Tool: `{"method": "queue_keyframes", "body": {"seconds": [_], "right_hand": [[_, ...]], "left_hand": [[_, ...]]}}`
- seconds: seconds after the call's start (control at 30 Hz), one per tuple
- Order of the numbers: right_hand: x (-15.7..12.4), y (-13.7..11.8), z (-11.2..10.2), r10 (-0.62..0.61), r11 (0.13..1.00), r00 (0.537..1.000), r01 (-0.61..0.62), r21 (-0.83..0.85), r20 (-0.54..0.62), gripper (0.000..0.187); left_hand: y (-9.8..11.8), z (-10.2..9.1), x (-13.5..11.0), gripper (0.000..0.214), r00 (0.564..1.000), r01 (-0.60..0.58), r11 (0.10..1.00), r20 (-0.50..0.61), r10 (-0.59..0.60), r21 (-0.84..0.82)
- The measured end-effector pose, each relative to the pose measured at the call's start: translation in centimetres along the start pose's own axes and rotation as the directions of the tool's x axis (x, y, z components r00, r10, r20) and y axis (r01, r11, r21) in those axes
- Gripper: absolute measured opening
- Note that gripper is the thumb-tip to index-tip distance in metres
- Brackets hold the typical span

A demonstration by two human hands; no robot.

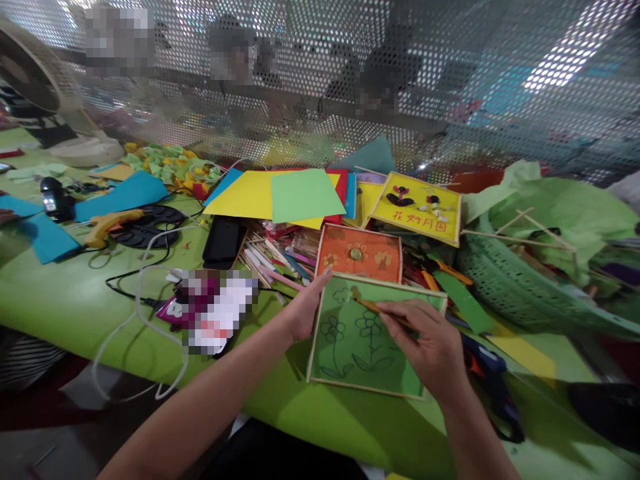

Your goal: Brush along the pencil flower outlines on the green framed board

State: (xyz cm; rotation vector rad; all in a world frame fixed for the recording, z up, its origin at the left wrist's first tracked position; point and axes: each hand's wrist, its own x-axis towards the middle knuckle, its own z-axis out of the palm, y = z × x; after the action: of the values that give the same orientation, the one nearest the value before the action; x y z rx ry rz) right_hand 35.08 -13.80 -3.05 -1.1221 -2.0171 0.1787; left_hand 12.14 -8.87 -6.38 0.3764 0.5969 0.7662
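While the left hand (304, 312) gripped the green panel (350, 337) over the table (280, 397), flower outlines (332, 329) stood drawn, colouring seemingly left undone, and beside the cloud outline (343, 295) was a brush-like tool (367, 305), pinched in the right hand (425, 337)!

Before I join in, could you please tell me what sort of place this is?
It looks like a handicraft workspace, judging by the stacked coloured paper, the dark blue glue gun and the framed green panel bearing drawn flowers.

Craft workshop: coloured paper (307, 195), yellow glue gun (107, 227), cluttered green table (60, 307)
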Motion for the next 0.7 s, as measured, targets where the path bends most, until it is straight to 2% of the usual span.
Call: {"method": "queue_keyframes", "body": {"seconds": [0.1,0.27,0.53,0.7], "right_hand": [[0.11,-0.12,-0.06,-0.001,1.000,1.000,0.001,-0.006,-0.018,0.016],[0.07,-0.16,-0.17,-0.011,1.000,1.000,0.011,-0.009,-0.002,0.014],[0.03,-0.18,-0.33,0.007,1.000,1.000,-0.007,0.002,0.009,0.015],[0.10,-0.18,-0.33,0.012,1.000,1.000,-0.012,0.002,-0.023,0.015]], "left_hand": [[-0.06,-0.10,0.08,0.061,1.000,0.005,1.000,0.010,-0.005,-0.005],[-0.14,-0.58,0.22,0.064,0.996,-0.016,0.999,0.088,0.018,-0.028],[0.01,-0.46,0.07,0.067,0.998,0.014,1.000,0.063,-0.013,-0.016],[-0.07,-0.50,0.15,0.064,0.999,-0.013,1.000,0.031,0.012,0.002]]}}
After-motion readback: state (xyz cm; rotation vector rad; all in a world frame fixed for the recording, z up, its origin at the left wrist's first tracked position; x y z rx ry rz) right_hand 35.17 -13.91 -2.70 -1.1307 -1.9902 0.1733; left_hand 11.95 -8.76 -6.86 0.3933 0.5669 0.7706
